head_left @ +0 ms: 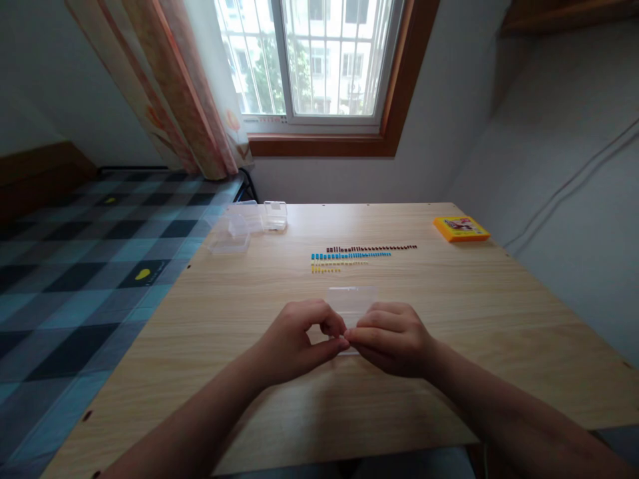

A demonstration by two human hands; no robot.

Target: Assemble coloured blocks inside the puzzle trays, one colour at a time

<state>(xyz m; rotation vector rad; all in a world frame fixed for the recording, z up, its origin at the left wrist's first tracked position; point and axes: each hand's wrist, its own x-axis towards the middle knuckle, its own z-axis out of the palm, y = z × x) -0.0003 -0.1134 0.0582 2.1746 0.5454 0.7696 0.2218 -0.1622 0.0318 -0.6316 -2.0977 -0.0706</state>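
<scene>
My left hand (309, 336) and my right hand (392, 338) meet over the near middle of the table, their fingertips pressed together. Whatever they pinch is too small or too hidden to make out. Behind and beneath the fingers lies a clear plastic box (353, 297) with its lid up, partly covered by both hands. Beyond it, small pieces stand in rows: a dark brown row (372, 249), a blue row (351, 255), a pale yellow row (344, 263) and a short yellow row (325, 270).
Several clear plastic boxes (232, 243) stand at the table's far left. An orange-yellow box (460, 229) lies at the far right. A bed with a checked cover (100, 266) adjoins the left side of the wooden table (239, 306). A window (334, 60) is behind.
</scene>
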